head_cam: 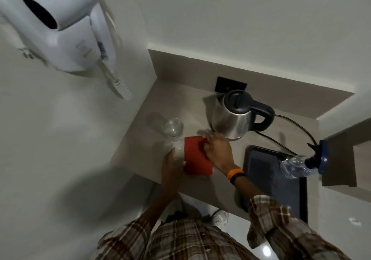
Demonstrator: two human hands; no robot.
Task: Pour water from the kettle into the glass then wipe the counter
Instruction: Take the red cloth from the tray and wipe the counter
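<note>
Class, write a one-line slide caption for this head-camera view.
Left hand steadies the glass while the right hand presses a red cloth on the counter beside the kettle.

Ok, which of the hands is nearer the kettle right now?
Right. The right hand rests on the red cloth, just below the kettle base. The left hand is further off, at the glass.

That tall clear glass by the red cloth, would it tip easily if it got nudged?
Probably, yes. The glass looks tall and narrow, so a knock near its rim might topple it. The left hand grips its base, which should steady it. Being clear glass, it is likely fragile and smooth.
</note>
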